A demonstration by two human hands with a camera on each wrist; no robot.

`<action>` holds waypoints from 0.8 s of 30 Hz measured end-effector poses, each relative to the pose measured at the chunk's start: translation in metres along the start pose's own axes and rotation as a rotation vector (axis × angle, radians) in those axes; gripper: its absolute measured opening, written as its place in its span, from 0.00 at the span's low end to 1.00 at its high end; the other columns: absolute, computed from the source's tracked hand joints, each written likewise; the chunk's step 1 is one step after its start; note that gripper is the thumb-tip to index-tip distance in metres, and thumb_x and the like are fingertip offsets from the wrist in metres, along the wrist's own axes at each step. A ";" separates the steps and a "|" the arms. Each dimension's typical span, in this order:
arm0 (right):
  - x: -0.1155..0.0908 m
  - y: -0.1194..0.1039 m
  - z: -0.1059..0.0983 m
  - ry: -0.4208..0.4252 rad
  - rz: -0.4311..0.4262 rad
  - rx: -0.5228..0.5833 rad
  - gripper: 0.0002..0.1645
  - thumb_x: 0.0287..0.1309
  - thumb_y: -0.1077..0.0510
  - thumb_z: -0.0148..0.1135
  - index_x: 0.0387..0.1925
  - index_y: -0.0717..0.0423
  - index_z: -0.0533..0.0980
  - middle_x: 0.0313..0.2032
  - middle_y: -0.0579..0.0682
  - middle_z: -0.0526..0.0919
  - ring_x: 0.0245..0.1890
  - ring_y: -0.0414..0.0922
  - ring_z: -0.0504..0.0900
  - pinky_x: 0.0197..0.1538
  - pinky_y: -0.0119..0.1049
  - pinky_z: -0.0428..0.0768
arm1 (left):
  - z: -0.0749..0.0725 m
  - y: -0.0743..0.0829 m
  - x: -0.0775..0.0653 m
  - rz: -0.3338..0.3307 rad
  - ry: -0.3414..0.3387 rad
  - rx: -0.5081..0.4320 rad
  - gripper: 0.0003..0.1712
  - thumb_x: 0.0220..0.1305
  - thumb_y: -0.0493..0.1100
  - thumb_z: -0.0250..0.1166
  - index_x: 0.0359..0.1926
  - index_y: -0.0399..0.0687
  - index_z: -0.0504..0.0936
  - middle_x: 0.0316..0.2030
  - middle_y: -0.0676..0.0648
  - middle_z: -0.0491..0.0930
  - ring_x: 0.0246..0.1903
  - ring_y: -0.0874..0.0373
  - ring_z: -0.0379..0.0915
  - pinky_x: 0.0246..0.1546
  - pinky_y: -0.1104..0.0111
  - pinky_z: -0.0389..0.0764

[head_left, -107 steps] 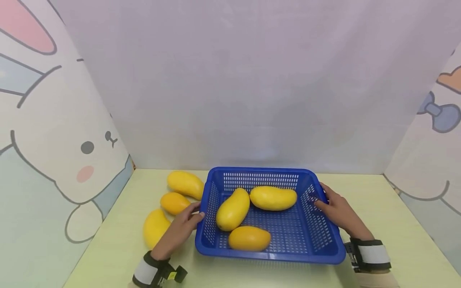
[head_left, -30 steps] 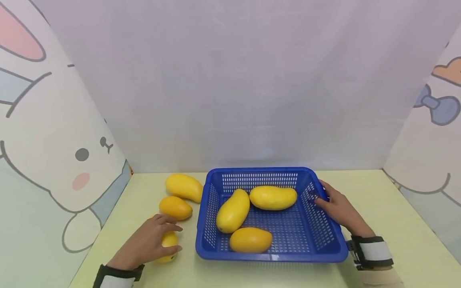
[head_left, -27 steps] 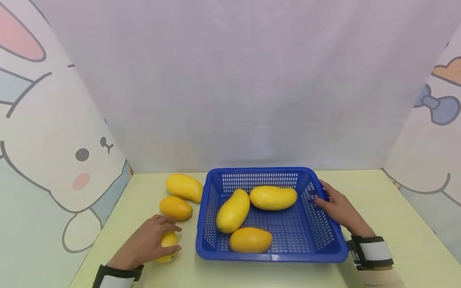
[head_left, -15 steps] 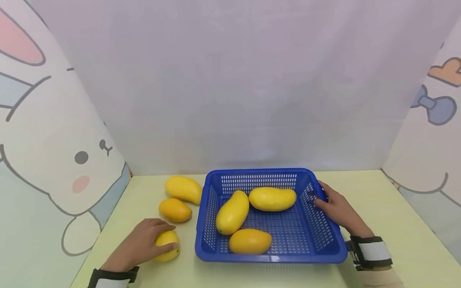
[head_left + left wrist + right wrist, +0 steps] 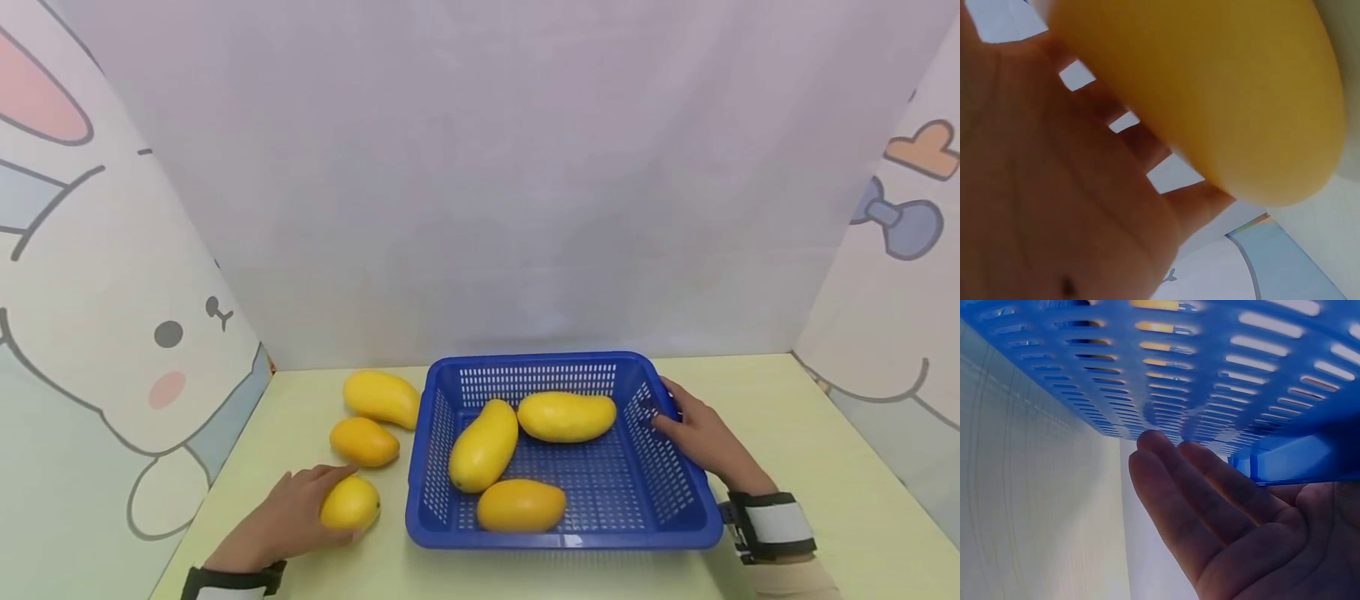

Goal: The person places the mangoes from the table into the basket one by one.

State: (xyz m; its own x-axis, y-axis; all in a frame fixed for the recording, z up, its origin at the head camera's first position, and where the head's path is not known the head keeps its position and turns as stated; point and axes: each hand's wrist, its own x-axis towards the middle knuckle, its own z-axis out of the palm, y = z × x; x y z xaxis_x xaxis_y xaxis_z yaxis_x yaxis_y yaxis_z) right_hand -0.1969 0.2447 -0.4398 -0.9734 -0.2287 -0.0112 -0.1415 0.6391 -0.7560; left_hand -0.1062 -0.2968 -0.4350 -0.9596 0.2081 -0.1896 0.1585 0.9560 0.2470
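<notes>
My left hand (image 5: 288, 518) grips a yellow mango (image 5: 351, 503) at the front left of the table. Its fingers curl round the far side and the thumb lies along the near side. In the left wrist view, that mango (image 5: 1222, 94) fills much of the picture, with fingers behind it. A blue plastic basket (image 5: 562, 540) stands at centre, two yellow mangoes (image 5: 567, 416) and an orange-yellow mango (image 5: 521, 505) inside. My right hand (image 5: 701, 437) holds the basket's right rim, thumb over the inside. The right wrist view has its fingers (image 5: 1172, 500) along the outside of the slotted wall.
Left of the basket, a yellow mango (image 5: 382, 397) and a smaller orange mango (image 5: 364, 442) lie on the pale table (image 5: 825, 467). A plain wall (image 5: 525, 183) rises behind; cartoon-printed panels (image 5: 112, 275) flank both sides.
My left hand has left the basket's left rim and taken hold of the front-left mango, which has turned and shifted slightly right. My right hand stays on the basket.
</notes>
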 end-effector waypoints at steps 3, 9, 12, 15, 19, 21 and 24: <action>0.000 0.001 0.001 0.000 -0.002 0.002 0.40 0.64 0.56 0.49 0.71 0.60 0.43 0.55 0.71 0.68 0.36 0.51 0.78 0.36 0.47 0.80 | 0.002 -0.002 0.000 0.009 -0.011 -0.011 0.52 0.33 0.72 0.69 0.62 0.58 0.69 0.53 0.48 0.72 0.51 0.47 0.68 0.54 0.36 0.57; 0.001 0.002 0.000 0.008 -0.003 -0.008 0.40 0.64 0.56 0.49 0.71 0.59 0.43 0.55 0.71 0.68 0.37 0.51 0.78 0.36 0.47 0.80 | 0.003 -0.003 0.001 0.033 -0.015 -0.012 0.52 0.31 0.70 0.71 0.61 0.57 0.70 0.52 0.48 0.73 0.49 0.47 0.68 0.54 0.39 0.60; 0.001 0.002 0.000 0.010 -0.003 -0.013 0.40 0.64 0.55 0.49 0.71 0.59 0.43 0.55 0.71 0.67 0.37 0.52 0.77 0.36 0.48 0.80 | 0.002 -0.003 0.002 0.033 -0.017 -0.008 0.51 0.30 0.70 0.71 0.59 0.58 0.70 0.51 0.49 0.73 0.47 0.49 0.69 0.53 0.42 0.62; 0.001 0.003 0.000 0.011 -0.001 -0.017 0.41 0.64 0.54 0.49 0.71 0.59 0.43 0.56 0.71 0.67 0.39 0.52 0.77 0.37 0.49 0.80 | 0.002 -0.002 0.003 0.030 -0.019 -0.004 0.50 0.30 0.70 0.71 0.58 0.58 0.71 0.50 0.49 0.74 0.46 0.50 0.69 0.52 0.44 0.63; 0.001 0.004 0.000 0.009 0.003 -0.021 0.41 0.65 0.54 0.49 0.71 0.58 0.42 0.57 0.71 0.66 0.40 0.53 0.77 0.38 0.49 0.80 | 0.001 0.000 0.003 0.016 -0.029 -0.003 0.49 0.30 0.70 0.72 0.57 0.59 0.72 0.49 0.49 0.74 0.45 0.50 0.69 0.50 0.48 0.67; 0.002 0.004 0.000 0.008 0.004 -0.024 0.41 0.65 0.53 0.49 0.71 0.58 0.42 0.57 0.71 0.66 0.40 0.53 0.77 0.38 0.50 0.80 | 0.000 0.001 0.002 0.011 -0.025 -0.005 0.49 0.29 0.69 0.72 0.57 0.59 0.72 0.48 0.49 0.74 0.44 0.51 0.69 0.49 0.50 0.69; 0.002 0.004 0.001 0.006 0.005 -0.023 0.41 0.64 0.53 0.49 0.71 0.58 0.42 0.57 0.71 0.66 0.40 0.53 0.77 0.38 0.49 0.80 | -0.002 0.002 0.002 0.011 0.001 0.005 0.48 0.29 0.69 0.73 0.57 0.59 0.72 0.47 0.50 0.74 0.43 0.53 0.69 0.47 0.53 0.71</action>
State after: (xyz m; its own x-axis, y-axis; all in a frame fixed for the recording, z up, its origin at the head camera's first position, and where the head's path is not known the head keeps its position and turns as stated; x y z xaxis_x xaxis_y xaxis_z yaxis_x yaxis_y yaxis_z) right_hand -0.1996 0.2463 -0.4434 -0.9751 -0.2214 -0.0109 -0.1408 0.6566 -0.7410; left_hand -0.1080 -0.2952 -0.4329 -0.9581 0.2184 -0.1855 0.1703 0.9546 0.2443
